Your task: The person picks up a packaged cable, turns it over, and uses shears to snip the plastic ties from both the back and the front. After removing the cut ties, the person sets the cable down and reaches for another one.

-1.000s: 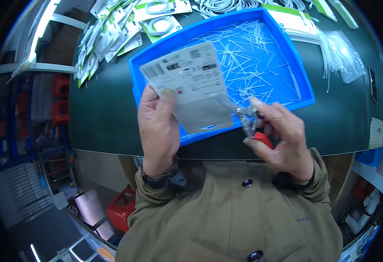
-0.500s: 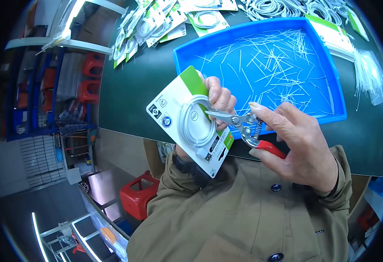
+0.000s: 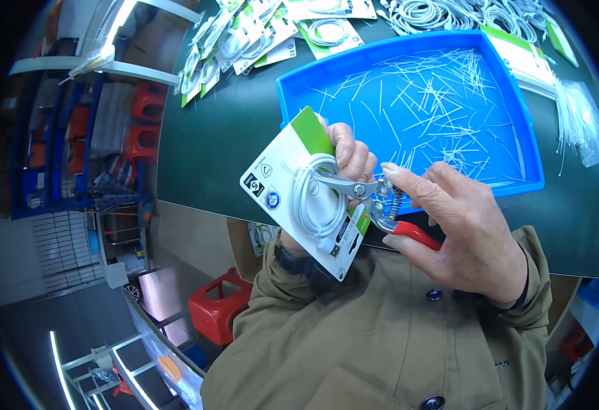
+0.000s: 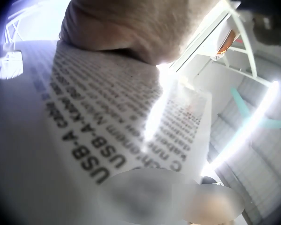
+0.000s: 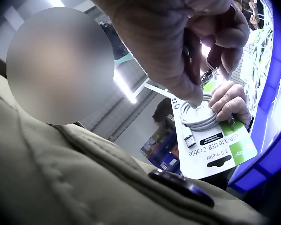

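Note:
My left hand [image 3: 354, 154] grips a white-and-green card [image 3: 318, 140] by its far edge, tilted with the front up. On it sits a coiled white USB cable [image 3: 302, 205]. The right hand [image 3: 470, 222] holds pruning shears [image 3: 381, 205] by the red handles, thumb on the lower one. Their blade tips lie at the coil's right side, close to the left fingers. Printed text on the card's back [image 4: 107, 117] fills the left wrist view. In the right wrist view, the right fingers hide most of the shears above the coil.
Behind the hands stands a blue tray [image 3: 533, 150] scattered with thin white plastic strips [image 3: 429, 102]. Carded cables [image 3: 244, 51] pile up at the back left, loose coiled cables [image 3: 429, 17] at the back. A bundle of white strips [image 3: 569, 130] lies right of the tray.
The card turned from its printed back to its cable side and came nearer my body. The shears' blades moved onto the coil. Over the last half second the card shifted slightly right.

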Demonstrator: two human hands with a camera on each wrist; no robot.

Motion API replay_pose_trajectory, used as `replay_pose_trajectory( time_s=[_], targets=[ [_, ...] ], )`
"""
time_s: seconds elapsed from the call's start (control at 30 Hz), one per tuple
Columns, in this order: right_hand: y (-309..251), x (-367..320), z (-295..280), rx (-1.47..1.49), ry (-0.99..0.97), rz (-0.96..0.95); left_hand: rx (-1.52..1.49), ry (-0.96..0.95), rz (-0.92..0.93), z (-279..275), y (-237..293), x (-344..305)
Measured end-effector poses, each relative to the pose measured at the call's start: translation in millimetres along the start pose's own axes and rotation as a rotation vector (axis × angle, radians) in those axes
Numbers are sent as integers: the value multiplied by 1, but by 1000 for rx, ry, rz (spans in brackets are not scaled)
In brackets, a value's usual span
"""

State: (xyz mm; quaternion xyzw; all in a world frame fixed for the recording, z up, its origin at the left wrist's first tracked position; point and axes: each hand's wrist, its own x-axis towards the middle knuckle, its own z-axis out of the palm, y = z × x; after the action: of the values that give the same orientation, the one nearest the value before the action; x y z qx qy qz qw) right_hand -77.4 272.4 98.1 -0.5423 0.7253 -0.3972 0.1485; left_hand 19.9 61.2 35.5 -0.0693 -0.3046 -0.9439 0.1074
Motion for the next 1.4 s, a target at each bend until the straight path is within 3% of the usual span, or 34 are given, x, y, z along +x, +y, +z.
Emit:
replay_pose_trajectory(
  time_s=[0.3,0.43,0.6,0.7,0.8,0.93,1.1,1.17,1.27,1.4],
  targets=[
    [5,-3,2,12,14,-10,-35,4,-24,0,-3,2],
    [13,2,-2,261,-32,14,-9,20,-33,-1,-3,2],
    [27,3,-6,525,-116,80,-35,-100,-114,-24,-6,4],
    [15,6,-17,351,-99,60,-7,-73,-66,-17,-8,2],
    [11,-3,-16,80,47,-13,21,-84,-44,-10,-9,4],
    [4,-8,-27,-34,25,13,-7,-183,-113,-33,-13,7],
    [17,-17,-35,61,-36,40,-100,-117,-249,-27,-23,8],
    [24,-15,-25,95,77,-20,-40,-125,-333,-22,-22,11],
    [29,-10,-17,174,186,-10,-84,29,-314,-2,-35,0],
    [24,-2,-12,406,262,104,271,195,-444,19,-38,-2]
  ],
)
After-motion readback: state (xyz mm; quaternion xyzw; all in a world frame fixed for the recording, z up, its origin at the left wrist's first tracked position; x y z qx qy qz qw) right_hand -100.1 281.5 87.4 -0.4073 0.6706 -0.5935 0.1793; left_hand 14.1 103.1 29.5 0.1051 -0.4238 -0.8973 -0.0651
